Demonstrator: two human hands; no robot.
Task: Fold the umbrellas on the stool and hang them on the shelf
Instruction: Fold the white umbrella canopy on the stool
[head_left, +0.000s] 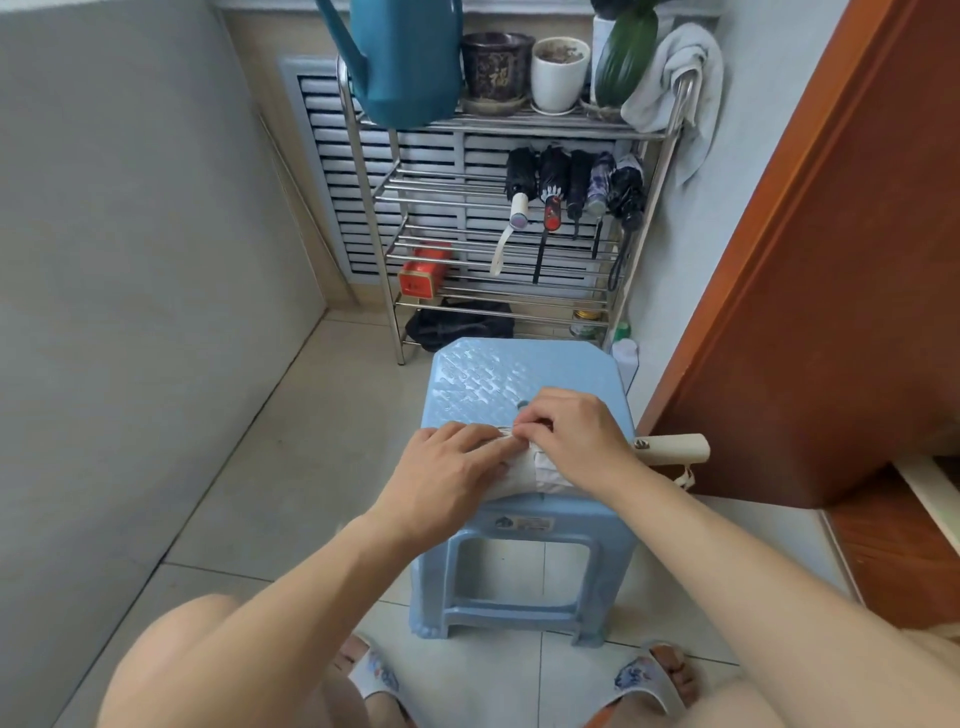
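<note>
Your left hand (451, 470) presses flat on the umbrella (524, 475) lying across the stool's (519, 374) near edge; your right hand (569, 434) pinches its strap. Five folded umbrellas (576, 182) hang on the shelf (467, 197).

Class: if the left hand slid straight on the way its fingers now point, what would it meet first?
Probably the right hand: the left hand lies on the white umbrella, its fingers pointing toward it, nearly touching.

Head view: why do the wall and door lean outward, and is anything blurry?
Head view: a wide-angle lens bends the door and wall edges; soft, even daylight; the hanging umbrellas look slightly soft, the stool sharper.
</note>
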